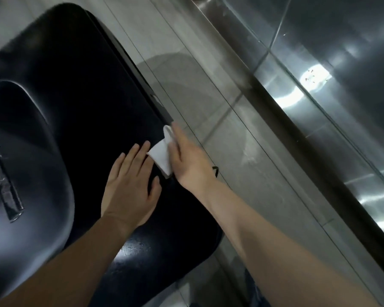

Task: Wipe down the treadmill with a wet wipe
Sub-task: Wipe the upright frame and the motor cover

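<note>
You are looking at a treadmill cover [80, 103] of smooth black plastic, glossy enough to throw back soft highlights along its moulded curves. Its lower end [140, 253] looks finely speckled where the light strikes it. A strip [7, 185] set into the lighter, satin-sheened part has a shiny, film-like face. The wet wipe [161, 156] is white, soft, matt cloth-like paper, folded. Beside the machine you see floor tiles [208, 96], pale grey, smooth and polished, with a faint reflection. The wall panel [333, 69] is brushed metal, streaky and strongly reflective, with bright glare patches.
</note>
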Demonstrator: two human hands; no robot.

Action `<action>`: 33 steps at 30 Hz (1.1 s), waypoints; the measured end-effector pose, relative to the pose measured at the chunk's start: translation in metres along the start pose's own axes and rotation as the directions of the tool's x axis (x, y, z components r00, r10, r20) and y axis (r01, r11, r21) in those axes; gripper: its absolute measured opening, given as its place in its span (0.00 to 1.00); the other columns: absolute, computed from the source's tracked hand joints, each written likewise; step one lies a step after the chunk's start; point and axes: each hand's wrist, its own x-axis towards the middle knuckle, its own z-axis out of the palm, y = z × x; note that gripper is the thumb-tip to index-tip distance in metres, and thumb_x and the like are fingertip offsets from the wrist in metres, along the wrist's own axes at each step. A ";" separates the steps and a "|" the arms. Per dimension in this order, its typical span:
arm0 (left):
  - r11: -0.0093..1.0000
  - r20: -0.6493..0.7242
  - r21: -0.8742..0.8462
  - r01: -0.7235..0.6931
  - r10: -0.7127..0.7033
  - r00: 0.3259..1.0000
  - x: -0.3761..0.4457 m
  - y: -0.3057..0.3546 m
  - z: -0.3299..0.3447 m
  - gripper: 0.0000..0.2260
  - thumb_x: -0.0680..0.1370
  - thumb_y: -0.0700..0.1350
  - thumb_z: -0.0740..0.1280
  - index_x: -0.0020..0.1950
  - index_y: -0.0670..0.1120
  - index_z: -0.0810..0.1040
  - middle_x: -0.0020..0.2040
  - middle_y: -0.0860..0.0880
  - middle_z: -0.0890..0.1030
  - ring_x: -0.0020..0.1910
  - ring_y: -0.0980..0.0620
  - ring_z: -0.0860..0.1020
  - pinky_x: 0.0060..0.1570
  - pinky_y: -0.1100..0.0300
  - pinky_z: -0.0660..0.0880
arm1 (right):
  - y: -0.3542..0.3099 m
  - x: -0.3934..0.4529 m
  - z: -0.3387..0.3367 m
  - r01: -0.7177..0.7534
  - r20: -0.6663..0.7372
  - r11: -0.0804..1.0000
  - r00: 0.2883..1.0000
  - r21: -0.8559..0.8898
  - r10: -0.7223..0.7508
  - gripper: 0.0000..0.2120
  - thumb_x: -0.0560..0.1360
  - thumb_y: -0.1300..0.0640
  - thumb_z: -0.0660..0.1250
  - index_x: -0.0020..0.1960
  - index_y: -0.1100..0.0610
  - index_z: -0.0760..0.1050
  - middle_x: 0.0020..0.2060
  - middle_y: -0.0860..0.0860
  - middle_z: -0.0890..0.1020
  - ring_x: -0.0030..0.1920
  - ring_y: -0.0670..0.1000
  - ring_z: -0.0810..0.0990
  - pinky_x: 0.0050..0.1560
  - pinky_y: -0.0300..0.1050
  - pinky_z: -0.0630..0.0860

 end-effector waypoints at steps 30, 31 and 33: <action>0.999 -0.131 -0.039 0.013 -0.018 0.991 -0.003 0.001 0.012 0.31 0.77 0.57 0.43 0.80 0.51 0.56 0.80 0.53 0.55 0.79 0.55 0.50 0.78 0.56 0.44 | 0.049 0.047 0.000 0.059 0.139 0.924 0.983 0.378 -0.119 0.18 0.82 0.54 0.60 0.71 0.56 0.71 0.63 0.47 0.79 0.60 0.42 0.78 0.62 0.38 0.74; 0.999 -0.136 -0.041 0.013 -0.019 0.991 -0.003 0.001 0.013 0.31 0.77 0.57 0.44 0.80 0.52 0.56 0.80 0.53 0.54 0.79 0.56 0.49 0.77 0.57 0.43 | 0.042 0.075 0.006 0.071 0.159 0.932 0.978 0.356 -0.135 0.18 0.82 0.52 0.60 0.71 0.54 0.71 0.62 0.50 0.80 0.61 0.47 0.78 0.64 0.44 0.74; 0.999 -0.139 -0.042 0.015 -0.020 0.990 -0.003 0.001 0.014 0.31 0.77 0.57 0.44 0.80 0.52 0.55 0.80 0.54 0.54 0.79 0.56 0.48 0.77 0.57 0.43 | 0.038 0.119 0.015 -0.015 0.189 0.933 0.980 0.359 -0.057 0.18 0.83 0.49 0.58 0.68 0.55 0.74 0.60 0.55 0.81 0.61 0.53 0.79 0.63 0.49 0.75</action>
